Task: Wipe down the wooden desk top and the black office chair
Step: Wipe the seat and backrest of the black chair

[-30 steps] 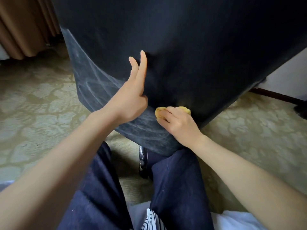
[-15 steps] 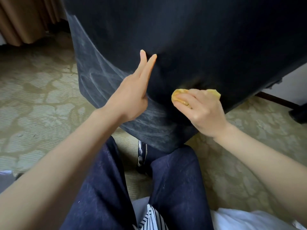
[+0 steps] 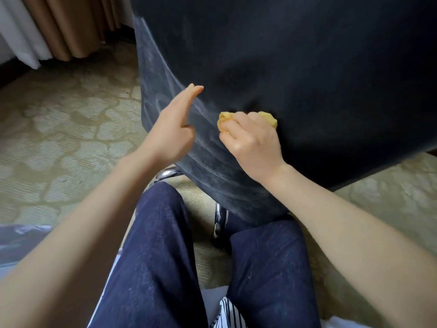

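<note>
Patterned beige carpet [image 3: 59, 138] is seen across the floor, and most of the upper view is filled by the black office chair [image 3: 295, 67], whose broad dark panel is tilted toward the camera. The left hand [image 3: 175, 129] is held flat, its fingers straight and close together, laid edge-on against the panel's streaked left part. Just beside it, the right hand [image 3: 253, 143] is curled round a bunched yellow cloth [image 3: 268, 117], which is pressed against the chair; most of the cloth is covered by the knuckles, so only its two ends are shown. Pale wipe streaks are seen on the panel around and below both hands. Under the panel's lower edge, chrome base legs [image 3: 218, 218] are partly hidden by the chair and by the person's knees in dark denim trousers [image 3: 153, 256], which are placed close under it. A striped fabric [image 3: 227, 312] is visible between the thighs at the bottom edge. Tan curtains [image 3: 71, 24] are hung at the top left, with a white curtain [image 3: 16, 31] beside them.
</note>
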`<state>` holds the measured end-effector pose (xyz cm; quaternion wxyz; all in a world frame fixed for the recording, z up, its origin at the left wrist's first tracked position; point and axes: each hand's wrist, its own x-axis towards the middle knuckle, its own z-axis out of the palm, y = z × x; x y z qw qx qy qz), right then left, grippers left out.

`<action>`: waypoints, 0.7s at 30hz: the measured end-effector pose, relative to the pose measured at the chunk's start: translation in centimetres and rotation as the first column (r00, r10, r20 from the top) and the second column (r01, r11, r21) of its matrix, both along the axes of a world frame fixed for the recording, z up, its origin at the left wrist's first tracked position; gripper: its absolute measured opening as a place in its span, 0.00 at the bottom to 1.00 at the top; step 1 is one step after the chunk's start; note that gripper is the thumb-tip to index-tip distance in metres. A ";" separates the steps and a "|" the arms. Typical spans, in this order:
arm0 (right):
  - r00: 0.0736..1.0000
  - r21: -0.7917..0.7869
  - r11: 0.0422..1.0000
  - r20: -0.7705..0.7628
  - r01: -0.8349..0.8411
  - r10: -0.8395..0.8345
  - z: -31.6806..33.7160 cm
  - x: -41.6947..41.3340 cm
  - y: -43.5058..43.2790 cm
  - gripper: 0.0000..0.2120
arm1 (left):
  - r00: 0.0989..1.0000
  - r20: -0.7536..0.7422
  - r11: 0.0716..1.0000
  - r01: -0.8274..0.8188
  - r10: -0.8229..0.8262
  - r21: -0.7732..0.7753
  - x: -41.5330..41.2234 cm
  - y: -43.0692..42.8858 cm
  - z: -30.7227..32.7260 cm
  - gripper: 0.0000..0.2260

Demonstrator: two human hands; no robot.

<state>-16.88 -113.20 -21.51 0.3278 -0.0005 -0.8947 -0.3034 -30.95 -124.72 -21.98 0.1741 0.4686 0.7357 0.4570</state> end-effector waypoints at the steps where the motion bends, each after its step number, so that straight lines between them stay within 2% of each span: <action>1: 0.999 -0.012 1.000 0.050 0.009 -0.008 -1.1 0.3 0.0 0.13 | 1.000 0.004 1.000 0.014 -0.014 -0.013 0.1 0.1 -0.4 0.34; 5: 0.976 -0.050 0.999 0.218 0.015 -0.004 -4.0 2.1 0.1 0.13 | 0.993 0.020 0.983 0.120 -0.118 -0.138 0.7 -0.1 -1.9 0.38; 8: 0.949 -0.031 1.000 0.315 0.005 0.005 -5.0 4.2 0.3 0.14 | 0.978 -0.032 0.953 0.191 -0.204 -0.237 1.7 0.1 -2.1 0.40; 14: 0.859 0.038 0.998 0.511 -0.055 0.028 -4.2 10.7 1.8 0.11 | 0.957 -0.134 0.930 0.209 -0.259 -0.303 3.1 0.5 -2.3 0.44; 18: 0.874 0.026 0.998 0.485 -0.059 0.040 -1.2 12.9 2.6 0.17 | 0.950 -0.179 0.935 0.197 -0.256 -0.296 3.2 0.5 -2.9 0.45; 21: 0.917 0.060 0.994 0.393 -0.095 0.064 1.5 11.8 2.6 0.14 | 0.955 -0.173 0.947 0.193 -0.241 -0.259 3.4 0.7 -3.2 0.44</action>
